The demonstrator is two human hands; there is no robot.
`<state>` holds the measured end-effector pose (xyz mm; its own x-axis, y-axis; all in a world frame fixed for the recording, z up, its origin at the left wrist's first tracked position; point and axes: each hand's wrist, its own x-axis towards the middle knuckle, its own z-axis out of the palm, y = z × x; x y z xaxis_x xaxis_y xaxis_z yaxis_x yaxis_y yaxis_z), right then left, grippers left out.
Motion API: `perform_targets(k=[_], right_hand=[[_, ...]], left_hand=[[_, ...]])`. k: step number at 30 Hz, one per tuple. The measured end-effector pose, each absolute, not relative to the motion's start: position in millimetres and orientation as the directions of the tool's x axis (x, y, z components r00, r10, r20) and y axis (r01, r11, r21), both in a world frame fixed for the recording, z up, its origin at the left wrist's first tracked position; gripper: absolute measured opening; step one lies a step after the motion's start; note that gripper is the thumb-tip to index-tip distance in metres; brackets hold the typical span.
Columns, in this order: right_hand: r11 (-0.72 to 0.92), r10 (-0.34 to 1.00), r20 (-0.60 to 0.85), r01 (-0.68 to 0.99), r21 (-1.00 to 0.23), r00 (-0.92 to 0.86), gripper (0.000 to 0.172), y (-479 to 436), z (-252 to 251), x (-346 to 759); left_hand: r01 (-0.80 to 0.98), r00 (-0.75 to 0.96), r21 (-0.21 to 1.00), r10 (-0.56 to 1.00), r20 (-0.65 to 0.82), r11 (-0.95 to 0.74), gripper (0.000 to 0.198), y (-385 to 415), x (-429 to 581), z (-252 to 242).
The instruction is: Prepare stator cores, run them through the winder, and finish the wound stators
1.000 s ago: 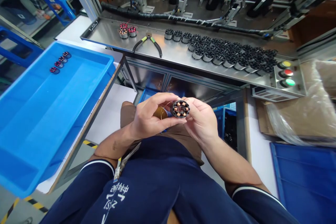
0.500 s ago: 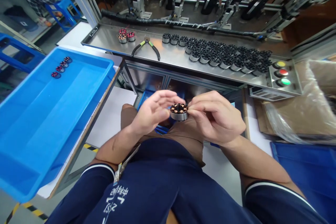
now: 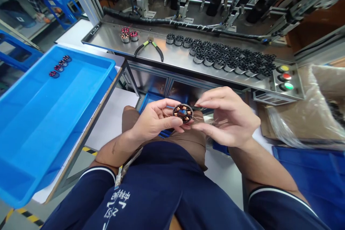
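Observation:
Above my lap, a round motor stator (image 3: 183, 113) with copper windings and a black inside is held by my left hand (image 3: 159, 118). The thumb presses on its near edge, and the fingers go behind it. Its wound face is tipped up toward me. Thin copper wires (image 3: 198, 118) stick out from its right side. My right hand (image 3: 229, 118) is just right of the stator, with thumb and fingers spread apart around the wire ends. No grip on the wires can be made out.
On the metal bench stand several black stators (image 3: 221, 55), a few red-and-copper ones (image 3: 125, 36) and green-black cutters (image 3: 149, 47). A blue tray (image 3: 61, 115) at left holds several stators (image 3: 58, 67). A button box (image 3: 285, 79) and plastic-lined carton (image 3: 309, 104) are at right.
The stator has tilted so its wound face turns toward me, and my left hand now grips it. My right hand has let go of its edge and opened, moving slightly right.

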<state>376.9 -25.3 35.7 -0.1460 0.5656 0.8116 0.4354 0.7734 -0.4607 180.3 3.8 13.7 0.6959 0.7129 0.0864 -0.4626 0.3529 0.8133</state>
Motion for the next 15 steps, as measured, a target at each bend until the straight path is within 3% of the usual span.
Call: perform_targets(k=[4,7,12,15], right_hand=[[0.754,0.584,0.784,0.498,-0.428,-0.212,0.005,-27,42,375],[0.742,0.584,0.782,0.534,-0.406,-0.216,0.01,-32,46,371],[0.684,0.616,0.775,0.581,-0.44,-0.138,0.013,-34,55,360],[0.717,0.637,0.748,0.5,-0.486,-0.185,0.013,-30,64,359]], left_hand=[[-0.433,0.687,0.835,0.724,0.062,0.34,0.042,4,181,8],[-0.432,0.682,0.854,0.725,0.098,0.291,0.041,4,179,5],[-0.581,0.568,0.807,0.762,0.311,0.104,0.045,12,178,2],[-0.561,0.602,0.805,0.761,0.24,0.19,0.05,25,180,2]])
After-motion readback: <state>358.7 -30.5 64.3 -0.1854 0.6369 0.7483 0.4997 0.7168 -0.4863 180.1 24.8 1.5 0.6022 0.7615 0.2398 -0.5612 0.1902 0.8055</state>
